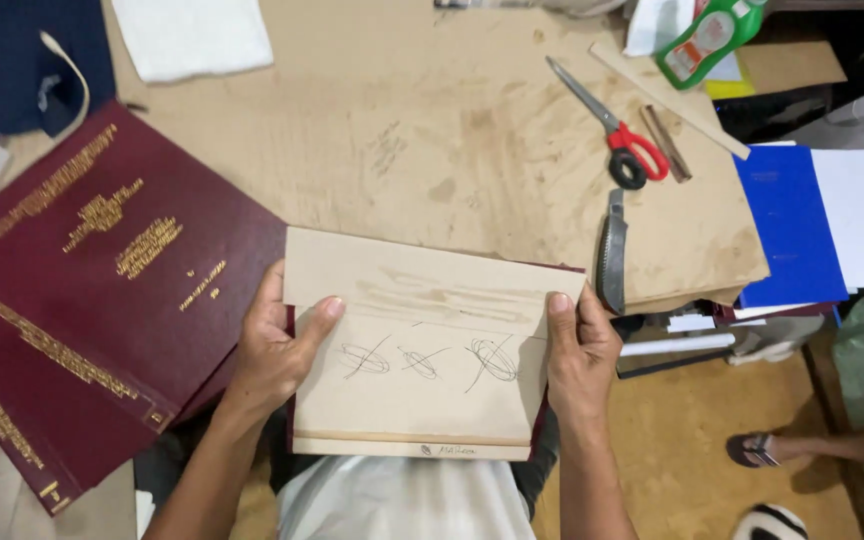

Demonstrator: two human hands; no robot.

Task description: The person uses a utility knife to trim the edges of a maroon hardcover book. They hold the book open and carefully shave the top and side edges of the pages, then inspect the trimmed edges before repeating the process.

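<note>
Both hands grip a stack of tan boards [422,350] at the near edge of the desk [422,130], over the person's lap. The left hand [277,345] clasps the stack's left edge, thumb laid flat on the top board and fingers curled out of sight beneath. The right hand [580,350] clasps the right edge the same way, thumb on top, the other fingers hidden behind the board. The top board carries three scribbled pen marks and a pale smeared band; a second board shows as a strip along the near edge, with small writing too tiny to make out. A thin maroon rim peeks out at the stack's sides, so something maroon lies under it, mostly covered.

To the left, maroon hardcovers [92,290] with gold lettering lie overlapping, cut off by the left and near frame edges. Just right of the right hand a dark curved tool [612,250] lies on the desk; its kind is hard to tell. Farther off are red-handled scissors [617,130], a wooden strip [667,85] and a green bottle [707,35] cropped at the top. A white cloth [192,35] is cut off at the far edge. Blue and white sheets [812,225] lie at the right. Near right, another person's sandalled foot [757,450] rests on the floor, the leg running out of frame.
</note>
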